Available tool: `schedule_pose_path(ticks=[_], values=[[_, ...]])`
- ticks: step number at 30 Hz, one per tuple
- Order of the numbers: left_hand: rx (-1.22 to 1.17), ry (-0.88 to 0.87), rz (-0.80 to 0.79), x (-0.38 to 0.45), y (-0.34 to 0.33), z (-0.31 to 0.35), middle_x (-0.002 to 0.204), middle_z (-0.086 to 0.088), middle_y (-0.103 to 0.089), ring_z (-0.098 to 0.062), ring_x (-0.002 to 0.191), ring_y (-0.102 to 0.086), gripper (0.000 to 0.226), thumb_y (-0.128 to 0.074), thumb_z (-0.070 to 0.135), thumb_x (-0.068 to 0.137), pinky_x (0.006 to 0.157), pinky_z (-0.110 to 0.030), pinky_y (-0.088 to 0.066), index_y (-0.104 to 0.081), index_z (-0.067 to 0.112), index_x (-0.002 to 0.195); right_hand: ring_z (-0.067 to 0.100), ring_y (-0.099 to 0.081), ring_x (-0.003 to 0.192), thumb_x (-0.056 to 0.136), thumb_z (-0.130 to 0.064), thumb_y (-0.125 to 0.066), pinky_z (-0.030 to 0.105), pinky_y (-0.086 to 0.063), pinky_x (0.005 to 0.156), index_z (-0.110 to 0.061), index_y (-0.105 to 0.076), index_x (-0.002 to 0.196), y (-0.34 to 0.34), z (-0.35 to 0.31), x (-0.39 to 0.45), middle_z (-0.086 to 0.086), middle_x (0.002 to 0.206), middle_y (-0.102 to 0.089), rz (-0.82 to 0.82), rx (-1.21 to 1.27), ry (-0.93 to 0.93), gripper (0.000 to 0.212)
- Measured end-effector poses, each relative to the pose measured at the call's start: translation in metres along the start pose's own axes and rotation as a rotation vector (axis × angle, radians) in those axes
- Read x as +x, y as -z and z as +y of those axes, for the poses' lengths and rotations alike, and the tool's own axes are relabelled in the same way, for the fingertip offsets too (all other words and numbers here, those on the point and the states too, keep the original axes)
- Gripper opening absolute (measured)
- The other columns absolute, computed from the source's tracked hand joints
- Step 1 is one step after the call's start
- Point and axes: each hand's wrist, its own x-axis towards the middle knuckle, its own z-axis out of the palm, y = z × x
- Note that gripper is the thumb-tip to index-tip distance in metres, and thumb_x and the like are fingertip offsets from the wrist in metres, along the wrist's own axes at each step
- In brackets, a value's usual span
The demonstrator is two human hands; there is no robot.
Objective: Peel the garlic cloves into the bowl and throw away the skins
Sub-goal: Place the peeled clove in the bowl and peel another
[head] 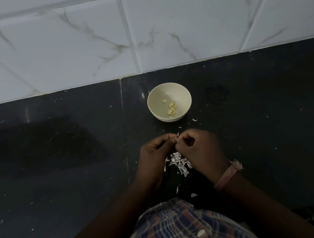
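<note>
A cream bowl (180,92) stands on the dark counter and holds several peeled yellow garlic cloves (171,108). Just in front of it my left hand (154,151) and my right hand (198,147) meet, fingers curled. Between their fingertips they pinch a small garlic clove (177,138), of which only a bit of white skin shows. Below the hands lies a pile of white garlic skins (179,163) on the counter.
The black stone counter (58,173) is dotted with small skin flakes (195,119), some near the bowl and some near my checked shirt (178,231). A white marbled tile wall (139,30) rises behind the counter. A pink thread band (227,175) circles my right wrist.
</note>
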Motion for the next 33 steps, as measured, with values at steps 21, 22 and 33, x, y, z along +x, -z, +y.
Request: schedule_pose_path(ticks=[21, 22, 33], values=[[-0.264, 0.151, -0.062, 0.006, -0.001, 0.003, 0.098, -0.013, -0.075, -0.021, 0.091, -0.072, 0.017, -0.056, -0.004, 0.095, 0.082, -0.027, -0.059, -0.071, 0.001, 0.102, 0.018, -0.050, 0.044, 0.090, -0.009, -0.067, 0.028, -0.041, 0.045, -0.009, -0.073, 0.081, 0.003, -0.004, -0.004, 0.011, 0.056, -0.062, -0.041, 0.522, -0.288, 0.011], [-0.287, 0.155, -0.059, 0.006, -0.001, 0.002, 0.100, -0.014, -0.075, -0.021, 0.093, -0.072, 0.018, -0.056, -0.003, 0.095, 0.083, -0.027, -0.059, -0.071, 0.001, 0.103, 0.017, -0.050, 0.044, 0.090, -0.008, -0.067, 0.027, -0.041, 0.045, -0.009, -0.073, 0.081, 0.002, -0.004, -0.004, 0.007, 0.055, -0.062, -0.026, 0.512, -0.279, 0.010], [-0.280, 0.160, -0.004, 0.006, -0.004, -0.002, 0.103, -0.022, -0.074, -0.030, 0.095, -0.074, 0.030, -0.074, 0.004, 0.076, 0.081, -0.031, -0.059, -0.072, -0.003, 0.105, 0.009, -0.056, 0.051, 0.087, -0.017, -0.073, 0.026, -0.044, 0.051, -0.014, -0.072, 0.079, -0.004, 0.000, -0.006, 0.003, 0.060, -0.066, 0.029, 0.389, -0.230, 0.008]])
